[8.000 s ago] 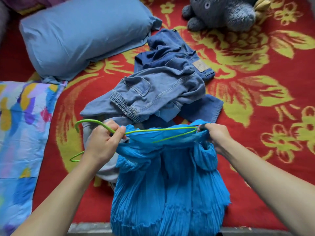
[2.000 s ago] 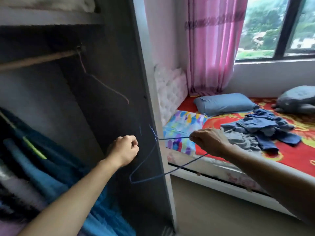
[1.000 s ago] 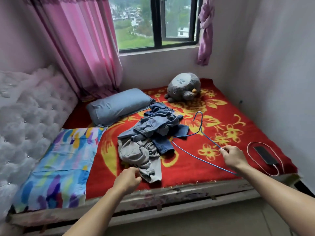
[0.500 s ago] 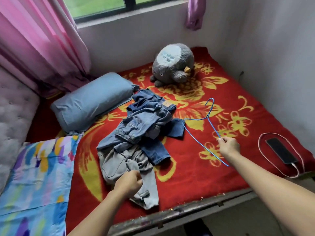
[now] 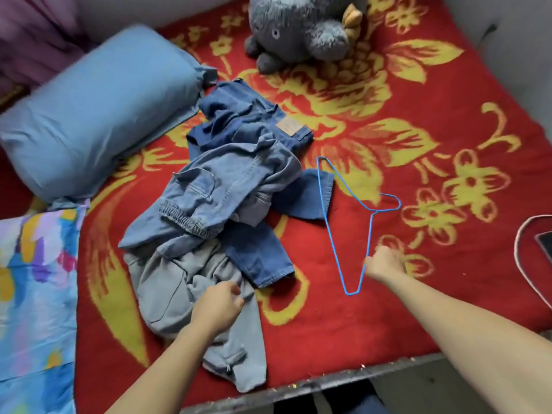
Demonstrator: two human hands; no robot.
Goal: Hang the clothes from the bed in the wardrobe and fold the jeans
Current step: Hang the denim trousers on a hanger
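Note:
A pile of clothes lies in the middle of the red flowered bedcover [image 5: 328, 324]: dark blue jeans [image 5: 254, 124] at the back, a lighter denim garment [image 5: 227, 189] across them, and a pale grey garment [image 5: 167, 285] nearest me. My left hand [image 5: 216, 306] is curled on the grey garment and seems to grip its cloth. A blue wire hanger [image 5: 330, 231] lies flat on the cover right of the pile. My right hand [image 5: 383, 261] holds the hanger's right side, fingers curled round the wire.
A blue pillow [image 5: 95, 106] lies at the back left and a multicoloured pillow [image 5: 33, 294] at the left. A grey plush toy [image 5: 298, 25] sits at the back. A phone [image 5: 545, 243] with its white cable [image 5: 521, 264] is at the right edge. The bed's dark front edge [image 5: 298, 386] runs below.
I have leaned in over the bed. My right hand has lowered the blue hanger flat onto the cover, and my left hand has come down on the grey garment.

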